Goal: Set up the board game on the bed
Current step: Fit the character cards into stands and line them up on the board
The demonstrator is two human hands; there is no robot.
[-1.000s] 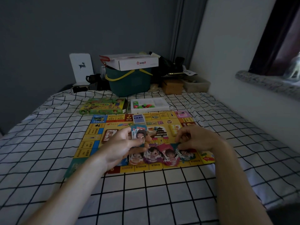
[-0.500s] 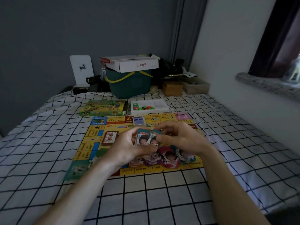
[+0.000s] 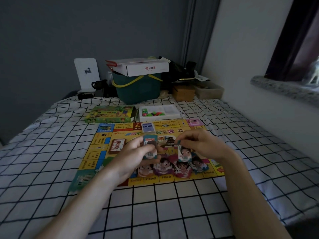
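board: game board (image 3: pixel 103 152) lies flat mid-frame on the checked bedsheet (image 3: pixel 172 204) — all within reach.
left hand: left hand (image 3: pixel 136 157) pinches a stack of play-money notes (image 3: pixel 150 149), kept as the supply.
right hand: right hand (image 3: pixel 203 147) pinches one note (image 3: pixel 185 153) by its top, likely for dealing onto the fanned piles (image 3: pixel 165 167) at the lower-centre edge.
behind: piece tray (image 3: pixel 170 111) and game box (image 3: pixel 108 116) sit parked above the board.

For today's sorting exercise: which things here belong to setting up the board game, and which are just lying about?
Game: board, notes in left hand, note in right hand, note piles, blue cards, red cards, pieces tray, game box.
Lying about: green basket, white box, wooden box.
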